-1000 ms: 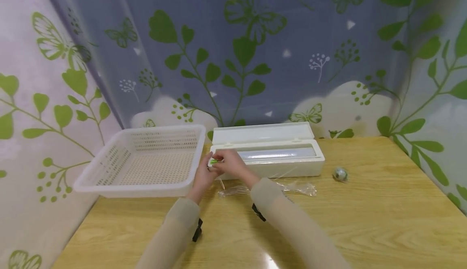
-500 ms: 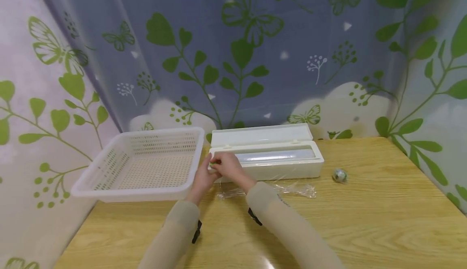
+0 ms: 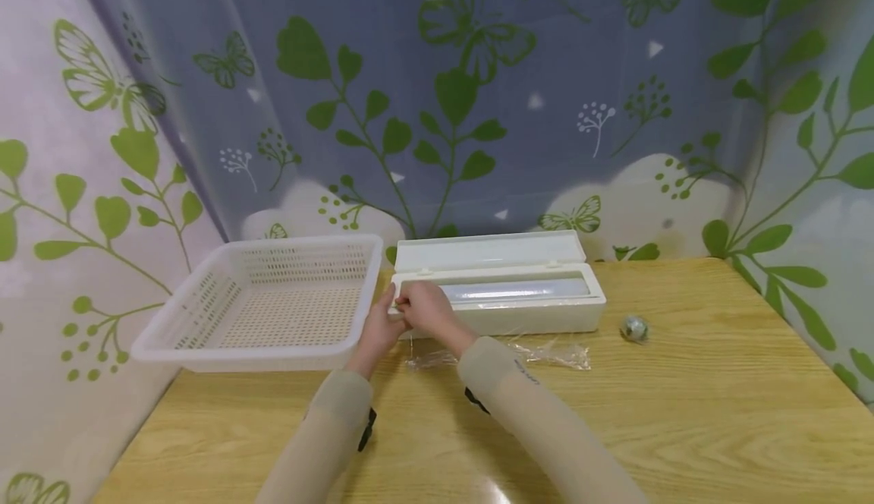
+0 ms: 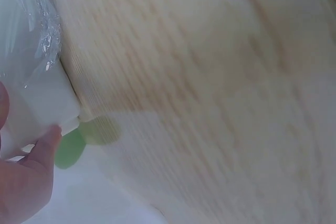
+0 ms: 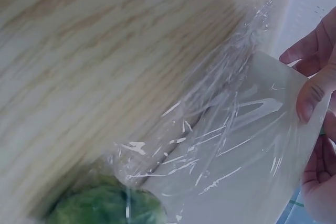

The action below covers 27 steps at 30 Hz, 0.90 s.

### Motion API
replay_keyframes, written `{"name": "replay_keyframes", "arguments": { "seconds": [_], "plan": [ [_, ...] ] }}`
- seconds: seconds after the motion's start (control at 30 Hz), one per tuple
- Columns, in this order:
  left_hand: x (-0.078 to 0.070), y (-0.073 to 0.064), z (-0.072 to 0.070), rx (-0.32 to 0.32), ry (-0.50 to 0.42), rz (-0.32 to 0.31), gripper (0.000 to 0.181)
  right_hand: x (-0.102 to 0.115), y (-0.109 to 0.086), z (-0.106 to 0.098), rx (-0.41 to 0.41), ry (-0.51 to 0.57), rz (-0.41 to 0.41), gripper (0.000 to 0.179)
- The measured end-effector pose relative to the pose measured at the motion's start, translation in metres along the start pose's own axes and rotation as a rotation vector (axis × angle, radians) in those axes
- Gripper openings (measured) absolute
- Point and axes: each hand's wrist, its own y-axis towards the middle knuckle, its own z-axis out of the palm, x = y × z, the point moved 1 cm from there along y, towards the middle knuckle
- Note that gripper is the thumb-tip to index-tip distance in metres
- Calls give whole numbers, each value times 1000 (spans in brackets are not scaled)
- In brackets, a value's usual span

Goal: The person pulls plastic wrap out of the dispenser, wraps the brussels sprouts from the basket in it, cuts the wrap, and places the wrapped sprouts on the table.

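A white cling film dispenser (image 3: pixel 532 319) stands on the table, its lid (image 3: pixel 492 250) raised and a shiny roll of film (image 3: pixel 519 290) inside. My left hand (image 3: pixel 378 333) grips the dispenser's left end, its thumb by a corner in the left wrist view. Over that same end, my right hand (image 3: pixel 430 308) has thumb and fingertips pinched together at the front rim. What it pinches is hidden behind the fingers; earlier a small green slider showed there. A crumpled strip of clear film (image 5: pixel 210 114) hangs down the dispenser's front and spreads onto the table.
A white perforated plastic basket (image 3: pixel 259 356) stands left of the dispenser, close to my left hand. To the right lies a small round greenish item wrapped in film (image 3: pixel 635 328). A patterned curtain (image 3: pixel 382 109) hangs behind the wooden table (image 3: pixel 683 413).
The green slider at the right fingertips has gone from sight behind the fingers. Both hands stay at the dispenser's left end with only slight shifts.
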Motion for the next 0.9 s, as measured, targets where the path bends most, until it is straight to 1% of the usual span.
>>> {"name": "replay_keyframes", "arguments": {
  "seconds": [0.13,0.2,0.37,0.5,0.57,0.63,0.73,0.9],
  "plan": [
    [2,1,2,19,-4,4,77,0,-2,0,12,-52,13,4],
    [1,1,2,17,-3,-9,78,0,-2,0,13,-59,14,3],
    [0,1,-1,4,-2,-16,80,0,-1,-2,16,-57,5,3],
    [0,1,-4,4,12,-4,81,-1,1,-3,23,-66,0,3],
    [-1,1,-5,2,24,16,81,-2,1,-4,21,-63,0,3],
    [-2,1,-5,-2,27,33,81,-3,1,-5,17,-56,-1,4],
    [-3,1,-5,4,20,40,80,-4,1,-5,11,-52,3,7],
    [-2,-1,-4,11,32,8,82,-5,-1,-4,21,-58,1,9]
  ]
}}
